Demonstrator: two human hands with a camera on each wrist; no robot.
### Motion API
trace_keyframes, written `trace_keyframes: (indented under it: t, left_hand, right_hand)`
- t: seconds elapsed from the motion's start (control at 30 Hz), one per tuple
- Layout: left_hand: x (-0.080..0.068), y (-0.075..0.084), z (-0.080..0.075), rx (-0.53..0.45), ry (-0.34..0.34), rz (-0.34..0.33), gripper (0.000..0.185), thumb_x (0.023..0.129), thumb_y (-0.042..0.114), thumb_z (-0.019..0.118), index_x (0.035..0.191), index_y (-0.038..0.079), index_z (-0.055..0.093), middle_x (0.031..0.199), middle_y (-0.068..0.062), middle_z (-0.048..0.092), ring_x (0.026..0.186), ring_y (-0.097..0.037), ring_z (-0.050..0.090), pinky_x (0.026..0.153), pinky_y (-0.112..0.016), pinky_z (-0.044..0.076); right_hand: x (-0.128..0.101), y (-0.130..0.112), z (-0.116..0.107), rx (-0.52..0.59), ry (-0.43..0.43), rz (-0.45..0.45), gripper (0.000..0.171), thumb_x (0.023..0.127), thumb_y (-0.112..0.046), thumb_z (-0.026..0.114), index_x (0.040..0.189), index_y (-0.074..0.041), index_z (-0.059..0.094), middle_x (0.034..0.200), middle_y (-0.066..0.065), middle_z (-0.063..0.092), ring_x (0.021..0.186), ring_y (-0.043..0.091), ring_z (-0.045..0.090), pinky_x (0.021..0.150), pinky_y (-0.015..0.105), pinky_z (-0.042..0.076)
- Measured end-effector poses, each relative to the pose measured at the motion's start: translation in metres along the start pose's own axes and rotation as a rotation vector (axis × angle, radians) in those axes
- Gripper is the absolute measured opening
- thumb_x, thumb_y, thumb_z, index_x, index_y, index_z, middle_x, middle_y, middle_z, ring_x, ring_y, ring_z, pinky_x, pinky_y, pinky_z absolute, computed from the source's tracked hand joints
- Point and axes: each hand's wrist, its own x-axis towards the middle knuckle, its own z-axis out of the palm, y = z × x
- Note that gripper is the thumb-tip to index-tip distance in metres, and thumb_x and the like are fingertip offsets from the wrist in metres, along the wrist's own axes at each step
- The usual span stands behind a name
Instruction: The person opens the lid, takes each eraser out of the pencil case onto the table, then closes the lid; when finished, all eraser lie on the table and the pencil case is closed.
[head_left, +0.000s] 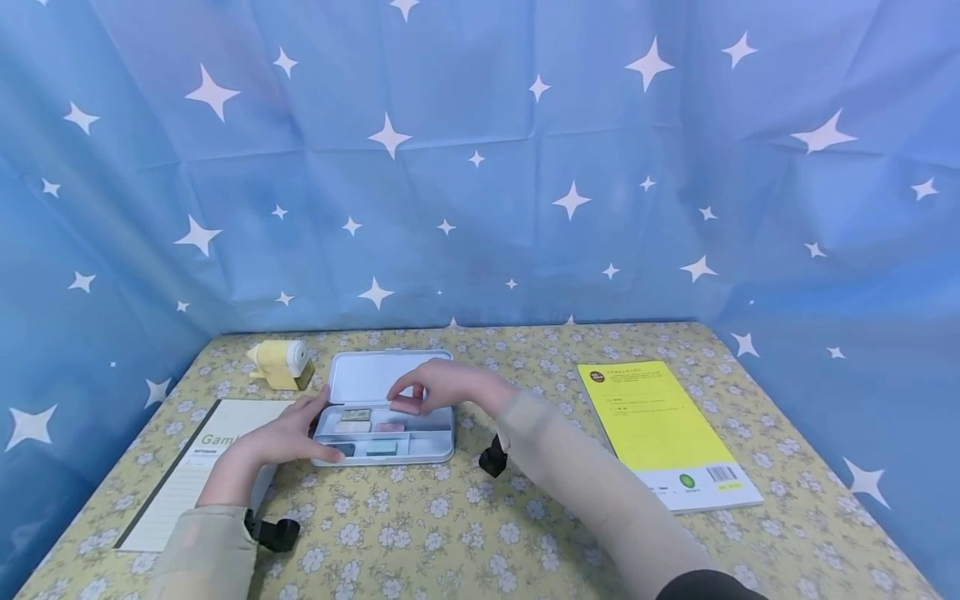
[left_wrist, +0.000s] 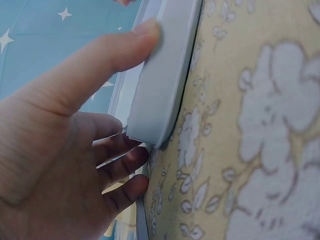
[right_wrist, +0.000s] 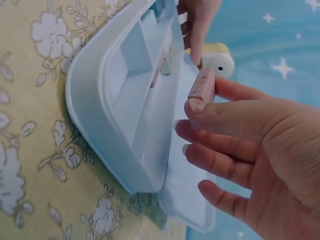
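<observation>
Pale blue-grey hinged plastic pencil case (head_left: 431, 440) lies open at lower centre of the head view, on the yellow floral tablecloth (head_left: 450, 533), its lid (head_left: 367, 379) laid back toward the blue star-printed backdrop (head_left: 480, 167).

Far left, lower frame: white lined notepad (head_left: 183, 487) with green lettering, flat on the cloth. Above it, left of centre: small pale yellow pencil sharpener (head_left: 281, 362), near the case's lid corner but apart from it.

Left hand (head_left: 288, 433) rests over the notepad's right edge and touches the case's left end. Left wrist view: thumb (left_wrist: 100, 55) pressed flat along the case's outer wall (left_wrist: 165, 75), the other fingers (left_wrist: 122, 167) loosely curled below the case's corner. The hand braces the case rather than enclosing it.

Case interior, centre frame: divided compartments holding several small flat erasers (head_left: 367, 427), greenish, whitish, pinkish and teal. Exact compartments hard to tell.

Right hand (head_left: 435, 387) hovers above the case's middle, over the hinge line. Right wrist view: small pink rectangular eraser (right_wrist: 201, 85) pinched between thumb (right_wrist: 225, 117) and a finger hidden behind it, held above the open tray and clear of it; the remaining fingers (right_wrist: 215, 160) are half-curled and hold nothing.

Black strap pieces (head_left: 492, 457) sit at both wrists, beside the beige sleeves (head_left: 585, 483).

Right of centre: yellow-covered exercise book (head_left: 660, 429) with a white lower band and barcode, flat on the cloth, well apart from the case.
</observation>
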Motion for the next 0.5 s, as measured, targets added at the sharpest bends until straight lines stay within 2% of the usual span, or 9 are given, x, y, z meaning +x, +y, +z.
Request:
trace_keyframes:
  t: [0.17, 0.37, 0.5]
  left_hand:
    - [0.000, 0.002, 0.000, 0.006, -0.010, -0.005, 0.123, 0.071, 0.040, 0.084, 0.152, -0.006, 0.005, 0.150, -0.034, 0.014, 0.136, -0.054, 0.015, 0.102, -0.066, 0.026]
    - [-0.002, 0.002, 0.000, 0.021, -0.013, -0.004, 0.122, 0.072, 0.040, 0.084, 0.152, -0.006, 0.004, 0.150, -0.035, 0.014, 0.135, -0.055, 0.016, 0.102, -0.067, 0.026]
    - [-0.003, 0.002, 0.000, 0.030, -0.017, 0.000, 0.122, 0.072, 0.041, 0.083, 0.152, -0.006, 0.004, 0.150, -0.035, 0.012, 0.136, -0.055, 0.014, 0.101, -0.068, 0.026]
  right_hand:
    - [-0.014, 0.009, 0.000, 0.088, 0.031, 0.033, 0.044, 0.093, -0.012, 0.066, 0.136, -0.021, 0.059, 0.104, -0.007, 0.065, 0.088, 0.005, 0.059, 0.071, 0.025, 0.046]
    - [-0.030, 0.022, 0.004, 0.125, 0.102, 0.029, 0.040, 0.095, -0.016, 0.065, 0.134, -0.018, 0.060, 0.095, -0.009, 0.065, 0.074, 0.006, 0.058, 0.065, 0.025, 0.044]
    - [-0.042, 0.027, 0.007, 0.155, 0.149, 0.005, 0.035, 0.097, -0.018, 0.061, 0.132, -0.014, 0.062, 0.086, -0.004, 0.066, 0.062, 0.008, 0.052, 0.059, 0.024, 0.042]
